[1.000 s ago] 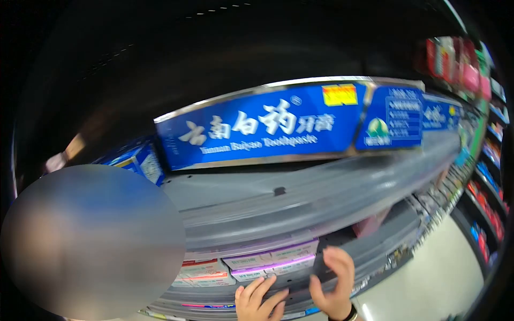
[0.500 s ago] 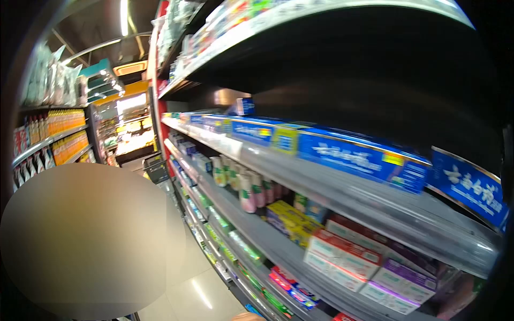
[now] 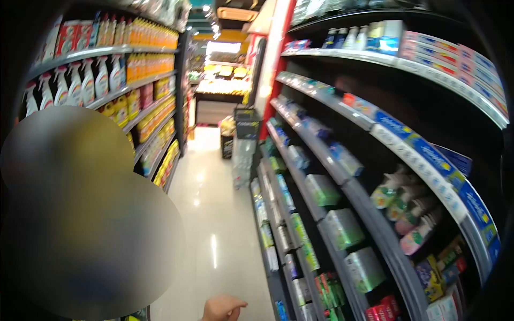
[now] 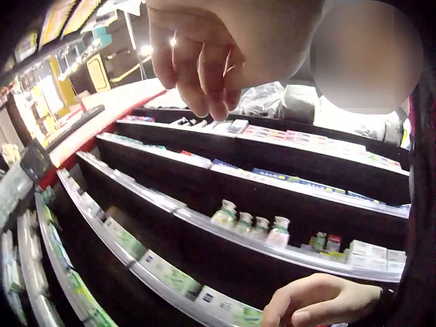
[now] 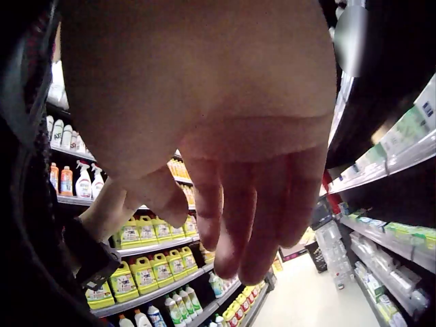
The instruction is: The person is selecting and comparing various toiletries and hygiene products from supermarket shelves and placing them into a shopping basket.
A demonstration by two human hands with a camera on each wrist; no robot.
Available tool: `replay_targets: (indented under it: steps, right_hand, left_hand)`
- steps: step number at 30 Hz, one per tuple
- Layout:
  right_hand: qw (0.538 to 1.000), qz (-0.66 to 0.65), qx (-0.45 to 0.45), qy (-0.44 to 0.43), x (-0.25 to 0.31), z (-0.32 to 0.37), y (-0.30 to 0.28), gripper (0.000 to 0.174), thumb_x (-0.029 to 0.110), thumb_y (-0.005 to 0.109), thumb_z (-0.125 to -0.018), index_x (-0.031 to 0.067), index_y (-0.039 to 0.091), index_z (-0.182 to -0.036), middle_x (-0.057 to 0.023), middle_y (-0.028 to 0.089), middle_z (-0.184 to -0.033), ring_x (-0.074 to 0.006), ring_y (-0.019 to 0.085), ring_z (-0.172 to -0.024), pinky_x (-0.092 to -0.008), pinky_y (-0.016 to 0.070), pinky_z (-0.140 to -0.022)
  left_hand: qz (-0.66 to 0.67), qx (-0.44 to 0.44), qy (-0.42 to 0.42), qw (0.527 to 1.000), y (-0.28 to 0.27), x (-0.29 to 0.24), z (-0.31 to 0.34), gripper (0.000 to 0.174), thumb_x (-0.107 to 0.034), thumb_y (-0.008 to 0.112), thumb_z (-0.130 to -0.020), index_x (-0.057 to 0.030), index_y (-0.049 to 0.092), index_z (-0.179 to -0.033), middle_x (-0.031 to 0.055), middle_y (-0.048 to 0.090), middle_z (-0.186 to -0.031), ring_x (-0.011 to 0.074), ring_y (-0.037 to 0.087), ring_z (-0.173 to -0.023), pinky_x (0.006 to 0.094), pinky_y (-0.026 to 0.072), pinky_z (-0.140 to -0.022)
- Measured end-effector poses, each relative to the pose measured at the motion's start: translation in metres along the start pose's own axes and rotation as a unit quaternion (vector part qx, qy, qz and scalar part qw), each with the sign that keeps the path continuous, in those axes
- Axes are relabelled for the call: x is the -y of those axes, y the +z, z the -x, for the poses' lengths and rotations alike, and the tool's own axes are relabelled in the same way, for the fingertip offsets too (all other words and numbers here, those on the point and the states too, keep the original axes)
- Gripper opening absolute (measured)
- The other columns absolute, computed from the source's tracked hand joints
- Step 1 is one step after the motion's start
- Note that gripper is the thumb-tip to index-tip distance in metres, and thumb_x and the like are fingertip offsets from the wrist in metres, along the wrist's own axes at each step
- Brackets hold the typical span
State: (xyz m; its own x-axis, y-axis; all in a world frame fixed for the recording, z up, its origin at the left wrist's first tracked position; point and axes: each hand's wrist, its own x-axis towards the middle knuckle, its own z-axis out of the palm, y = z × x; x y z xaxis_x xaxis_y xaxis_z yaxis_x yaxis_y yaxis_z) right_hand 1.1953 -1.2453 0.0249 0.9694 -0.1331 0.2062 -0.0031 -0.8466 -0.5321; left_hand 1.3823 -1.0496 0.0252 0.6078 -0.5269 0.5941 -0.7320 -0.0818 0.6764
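In the left wrist view my left hand (image 4: 211, 65) hangs across the top with its fingers pointing down, loosely bent, holding nothing. Lower in that view, my right hand (image 4: 327, 300) overlaps the shelf front beside green-and-white boxes (image 4: 228, 305). The right wrist view shows the right hand (image 5: 225, 170) close up, its long fingers relaxed and nothing in them. Behind it appear the left forearm and a black wrist device (image 5: 99, 259). Only part of one hand (image 3: 220, 308) enters the bottom of the head view, over the floor.
On the right, a long shelf unit holds blue toothpaste boxes (image 3: 428, 155) and pump bottles (image 3: 417, 235). Opposite stand spray bottles (image 3: 88, 77) and yellow jugs (image 5: 143, 279). A pale tiled floor (image 3: 209, 214) runs between them toward a dark basket stack (image 3: 247, 125).
The head view has swung left from the close toothpaste shelf to the aisle. Both hands were in front of the lower shelf boxes earlier; now only one shows at the bottom edge.
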Motion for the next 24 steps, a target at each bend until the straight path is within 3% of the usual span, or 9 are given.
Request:
replay_targets:
  steps: [2,3,6,9,11,15,20,21,24]
  right_hand:
    - [0.999,-0.024,0.047,-0.009,0.009,-0.036,0.013,0.018,0.016,0.057,-0.085,0.0005,0.062,-0.092,-0.0185,0.062,-0.09,-0.0364,0.058,-0.086,-0.0416,0.0461,-0.078]
    - [0.997,-0.029,0.064,-0.015,0.016,-0.055,0.021,0.017,0.016,0.057,-0.085,0.0005,0.062,-0.091,-0.0185,0.062,-0.089,-0.0363,0.058,-0.085,-0.0416,0.0462,-0.077]
    - [0.993,-0.019,0.1,-0.057,0.032,-0.104,0.046,0.017,0.018,0.058,-0.084,0.0015,0.062,-0.088,-0.0186,0.061,-0.084,-0.036,0.058,-0.082,-0.0423,0.0467,-0.073]
    - [0.973,-0.045,0.222,-0.03,0.055,-0.151,0.062,0.021,0.02,0.056,-0.085,0.0017,0.062,-0.091,-0.0188,0.062,-0.088,-0.036,0.059,-0.082,-0.0425,0.0471,-0.072]
    - [0.966,-0.062,0.246,-0.054,0.056,-0.17,0.081,0.021,0.02,0.056,-0.085,0.002,0.061,-0.092,-0.019,0.062,-0.089,-0.0361,0.059,-0.083,-0.0427,0.047,-0.073]
    - [0.945,-0.09,0.291,-0.116,0.052,-0.223,0.114,0.022,0.02,0.055,-0.085,0.0021,0.059,-0.096,-0.0193,0.061,-0.088,-0.0371,0.058,-0.083,-0.0441,0.0463,-0.073]
    - [0.899,-0.104,0.373,-0.203,0.028,-0.314,0.147,0.024,0.018,0.06,-0.082,0.0007,0.057,-0.098,-0.0159,0.061,-0.089,-0.033,0.06,-0.083,-0.0411,0.0486,-0.072]
    - [0.907,-0.124,0.338,-0.219,0.019,-0.331,0.152,0.025,0.023,0.052,-0.088,0.0018,0.057,-0.1,-0.0161,0.06,-0.084,-0.0341,0.059,-0.08,-0.0418,0.0479,-0.07]
    - [0.919,-0.111,0.3,-0.23,-0.009,-0.396,0.153,0.024,0.023,0.055,-0.087,0.0024,0.057,-0.099,-0.0153,0.06,-0.083,-0.0335,0.06,-0.079,-0.0418,0.0486,-0.069]
  left_hand:
    - [-0.069,-0.075,0.054,0.993,-0.046,0.008,-0.019,0.023,0.01,0.056,-0.062,-0.0088,0.063,-0.071,0.0048,0.061,-0.062,0.0229,0.058,-0.053,0.0315,0.043,-0.047]
    - [-0.079,-0.078,0.041,0.993,-0.064,0.02,-0.015,0.023,0.01,0.056,-0.062,-0.0088,0.063,-0.071,0.0048,0.061,-0.062,0.0229,0.058,-0.053,0.0315,0.043,-0.047]
    - [-0.136,-0.115,-0.009,0.984,-0.108,0.044,0.001,0.02,0.009,0.055,-0.063,-0.0087,0.062,-0.071,0.0047,0.061,-0.064,0.0233,0.059,-0.057,0.0332,0.0438,-0.052]
    - [-0.178,-0.151,-0.076,0.969,-0.134,0.059,0.021,0.019,0.009,0.054,-0.064,-0.0079,0.061,-0.07,0.0047,0.061,-0.064,0.0241,0.059,-0.058,0.0338,0.0439,-0.055]
    - [-0.205,-0.192,-0.132,0.951,-0.141,0.07,0.04,0.019,0.009,0.052,-0.065,-0.0073,0.061,-0.071,0.0048,0.061,-0.064,0.0247,0.058,-0.058,0.0344,0.0433,-0.056]
    - [-0.24,-0.194,-0.198,0.93,-0.149,0.075,0.052,0.012,0.008,0.055,-0.073,-0.0017,0.061,-0.078,0.0128,0.062,-0.075,0.03,0.06,-0.069,0.0361,0.0475,-0.063]
    - [-0.251,-0.236,-0.27,0.899,-0.15,0.11,0.018,0.011,0.006,0.05,-0.076,-0.0007,0.059,-0.077,0.0129,0.061,-0.075,0.0284,0.059,-0.07,0.0361,0.0454,-0.065]
    - [-0.251,-0.239,-0.291,0.892,-0.15,0.121,0.003,0.012,0.005,0.049,-0.077,-0.0013,0.059,-0.076,0.0126,0.061,-0.076,0.0286,0.059,-0.072,0.0359,0.0453,-0.067]
    - [-0.257,-0.25,-0.274,0.892,-0.145,0.158,-0.058,0.012,0.005,0.048,-0.077,-0.0019,0.059,-0.076,0.0121,0.061,-0.076,0.0282,0.059,-0.073,0.0363,0.0454,-0.069]
